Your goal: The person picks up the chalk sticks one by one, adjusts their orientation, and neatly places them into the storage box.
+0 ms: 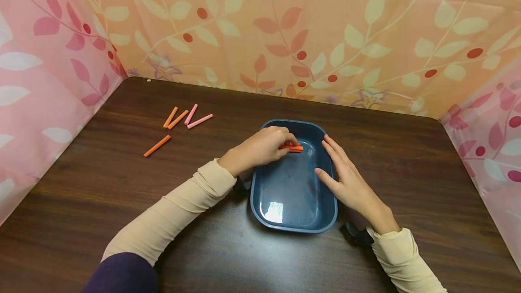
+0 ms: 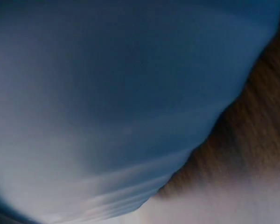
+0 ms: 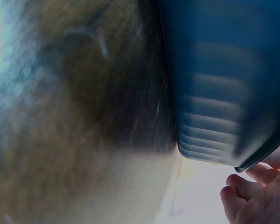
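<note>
A deep blue plastic bin with rounded corners stands on the dark wooden table. My left hand reaches over its left rim, fingers curled, and holds several orange chalk sticks low inside the bin's far half. The fingers partly hide the sticks. On the opposite side, my right hand rests at the right rim with fingers fairly straight and the thumb over the inside. In the right wrist view, its fingers show beside the rim. The left wrist view is filled by the bin's outer wall.
On the table's left lie two lighter orange sticks, two pink sticks and, nearer, one darker orange stick. A flowered curtain hangs along the table's back edge and sides. A small white bit lies near the far left corner.
</note>
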The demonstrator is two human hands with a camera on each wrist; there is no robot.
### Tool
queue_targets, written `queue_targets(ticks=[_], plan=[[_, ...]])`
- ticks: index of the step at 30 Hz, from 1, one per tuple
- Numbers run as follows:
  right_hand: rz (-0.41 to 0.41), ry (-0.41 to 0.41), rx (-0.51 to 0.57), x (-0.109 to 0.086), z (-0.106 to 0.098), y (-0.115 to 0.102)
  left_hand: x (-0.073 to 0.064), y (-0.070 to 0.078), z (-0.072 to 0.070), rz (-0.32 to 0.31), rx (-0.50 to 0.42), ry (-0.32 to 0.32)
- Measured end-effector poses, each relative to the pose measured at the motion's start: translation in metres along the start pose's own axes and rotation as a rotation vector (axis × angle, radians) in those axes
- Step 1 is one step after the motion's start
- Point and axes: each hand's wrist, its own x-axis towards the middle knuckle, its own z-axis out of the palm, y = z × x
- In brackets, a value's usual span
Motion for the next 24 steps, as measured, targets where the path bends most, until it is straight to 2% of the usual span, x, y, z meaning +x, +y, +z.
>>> queue_targets(ticks=[8, 13, 19, 24], plan=[[-0.013, 0.014, -0.002, 0.000, 0.000, 0.000, 0.004, -0.004, 0.004, -0.024, 0.008, -0.007], [-0.012, 0.012, 0.006, 0.000, 0.000, 0.000, 0.005, -0.003, 0.009, -0.038, 0.062, -0.011], [-0.001, 0.004, 0.007, 0.000, 0.000, -0.001, 0.004, -0.004, 0.017, -0.019, 0.145, 0.029], [-0.007, 0.012, 0.003, 0.000, 0.000, -0.001, 0.003, -0.005, 0.018, -0.011, 0.156, 0.055]])
